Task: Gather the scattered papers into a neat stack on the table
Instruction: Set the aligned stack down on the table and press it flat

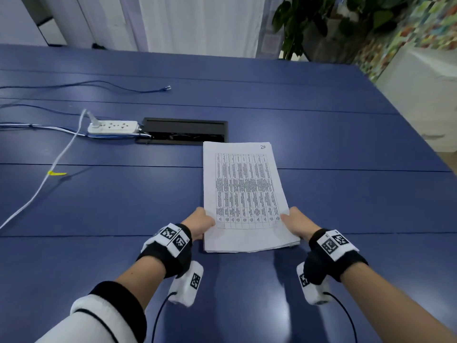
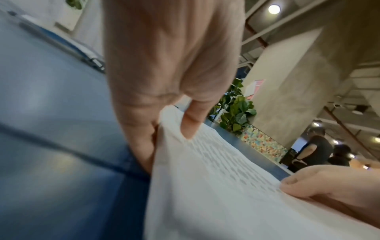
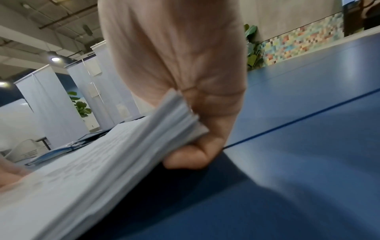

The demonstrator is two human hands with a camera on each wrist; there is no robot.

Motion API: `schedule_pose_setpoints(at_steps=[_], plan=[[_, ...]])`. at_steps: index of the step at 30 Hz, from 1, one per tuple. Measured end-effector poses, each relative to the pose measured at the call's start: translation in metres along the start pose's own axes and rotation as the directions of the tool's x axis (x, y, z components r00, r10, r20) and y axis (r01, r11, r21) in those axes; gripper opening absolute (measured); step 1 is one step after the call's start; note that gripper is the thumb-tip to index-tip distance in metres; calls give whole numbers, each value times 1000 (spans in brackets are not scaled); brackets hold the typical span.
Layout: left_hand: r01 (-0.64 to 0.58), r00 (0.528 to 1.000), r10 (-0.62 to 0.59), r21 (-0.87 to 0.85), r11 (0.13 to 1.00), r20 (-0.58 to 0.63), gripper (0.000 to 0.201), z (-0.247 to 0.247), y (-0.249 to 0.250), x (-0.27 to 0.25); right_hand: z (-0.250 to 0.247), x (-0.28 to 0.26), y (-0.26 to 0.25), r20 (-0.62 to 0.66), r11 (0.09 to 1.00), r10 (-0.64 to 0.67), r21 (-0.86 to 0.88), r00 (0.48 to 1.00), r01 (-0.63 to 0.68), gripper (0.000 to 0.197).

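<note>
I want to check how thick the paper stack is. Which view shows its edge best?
The right wrist view: the paper stack shows its layered side edge, gripped by the right hand. The head view shows only the printed top sheet; the left wrist view shows a blurred top surface and the left hand.

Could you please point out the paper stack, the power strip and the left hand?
paper stack [image 1: 243, 194], head view, printed top sheet.
power strip [image 1: 113, 126], head view, its white body.
left hand [image 1: 199, 222], head view, its back.

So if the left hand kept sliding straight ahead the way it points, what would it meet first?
Probably the black cable box set into the table. The left hand grips the paper stack and points away up its left edge; depth is uncertain.
</note>
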State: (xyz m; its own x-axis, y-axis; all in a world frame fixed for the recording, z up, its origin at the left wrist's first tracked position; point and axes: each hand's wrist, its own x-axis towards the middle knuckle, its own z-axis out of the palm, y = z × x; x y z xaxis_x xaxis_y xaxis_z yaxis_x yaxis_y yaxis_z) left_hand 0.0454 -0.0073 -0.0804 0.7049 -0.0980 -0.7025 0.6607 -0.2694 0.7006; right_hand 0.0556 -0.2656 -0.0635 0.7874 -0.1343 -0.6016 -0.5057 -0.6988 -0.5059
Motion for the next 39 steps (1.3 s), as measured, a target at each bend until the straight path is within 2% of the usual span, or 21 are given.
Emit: schedule_pose_setpoints(at_steps=[2,4,10,12,15,19,24,27,31,34,39], plan=[[-16,995,24,82,996,-95,46,-8,11,10,-3,0,-3,29,1000,-12,-4,999,12,26],[-41,988,52,75,996,-147,43,-16,15,29,-10,-4,-9,59,1000,-12,-6,998,12,23],[-33,968,58,106,994,-244,44,-34,19,88,-34,28,-35,-82,998,-56,24,995,58,34],[-16,963,47,118,993,-266,46,-33,34,84,-39,47,-42,-78,997,-56,40,995,59,34],[-1,952,38,119,993,-303,38,-29,64,64,-42,64,-53,-65,998,-36,41,997,39,33],[-17,945,62,140,990,-323,41,-27,84,65,-44,73,-69,-57,1000,-28,-14,998,27,34],[44,944,10,157,987,-329,40,-24,97,55,-36,83,-79,-100,988,-9,-156,995,-6,23],[56,951,-22,102,993,-308,38,-32,101,57,-41,92,-79,-71,994,0,-105,997,-7,18],[14,935,0,38,999,-355,15,-43,118,75,-58,110,-96,-130,998,-37,-48,991,31,26],[-26,911,42,44,999,-409,31,-47,131,91,-65,124,-110,-136,999,-37,12,990,39,21],[-15,908,57,103,995,-414,35,-49,149,109,-64,143,-122,-199,998,-54,-32,979,48,35]])
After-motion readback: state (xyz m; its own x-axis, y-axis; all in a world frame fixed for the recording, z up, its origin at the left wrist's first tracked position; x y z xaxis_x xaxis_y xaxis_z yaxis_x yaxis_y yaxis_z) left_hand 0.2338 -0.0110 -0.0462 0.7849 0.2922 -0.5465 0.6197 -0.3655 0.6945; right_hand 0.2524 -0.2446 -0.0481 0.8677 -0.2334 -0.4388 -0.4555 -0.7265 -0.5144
